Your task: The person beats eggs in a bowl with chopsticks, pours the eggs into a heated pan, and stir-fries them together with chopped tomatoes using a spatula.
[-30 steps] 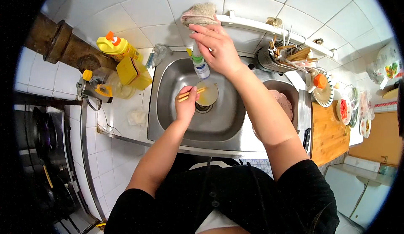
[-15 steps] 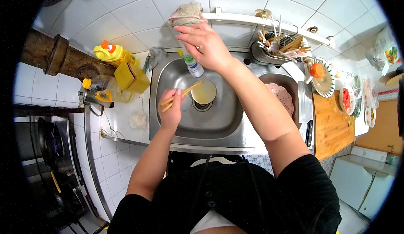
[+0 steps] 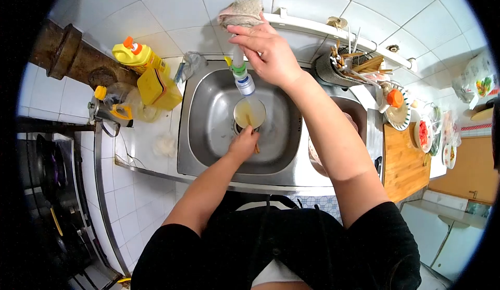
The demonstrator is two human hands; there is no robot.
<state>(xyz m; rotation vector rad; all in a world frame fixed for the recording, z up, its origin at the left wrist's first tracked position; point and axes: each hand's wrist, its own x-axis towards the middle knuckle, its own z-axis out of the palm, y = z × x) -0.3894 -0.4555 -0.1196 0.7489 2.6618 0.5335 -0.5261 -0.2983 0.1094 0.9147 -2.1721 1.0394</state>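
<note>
My left hand (image 3: pixel 244 143) is closed around wooden chopsticks (image 3: pixel 249 120), whose far ends reach into a round bowl (image 3: pixel 242 110) of cloudy yellowish liquid. The bowl sits in the steel sink (image 3: pixel 213 149), over the drain, under the faucet nozzle (image 3: pixel 245 84) with its green and blue-white parts. Above the nozzle, my right hand (image 3: pixel 268 55) has its fingers stretched out at the top of the faucet. Its fingertips are close to a grey cloth (image 3: pixel 240 14); whether they touch the faucet or the cloth I cannot tell.
Left of the sink stand a yellow detergent bottle (image 3: pixel 139 55), a yellow container (image 3: pixel 158 89) and a clear oil bottle (image 3: pixel 117 102). A utensil basket (image 3: pixel 330 71) is behind on the right. A cutting board (image 3: pixel 403 159) and a bowl of red pieces (image 3: pixel 424 133) lie farther right.
My left hand has moved right and nearer to me, bringing the chopsticks over the bowl with their ends in it. My right hand stays at the faucet. The view has shifted slightly.
</note>
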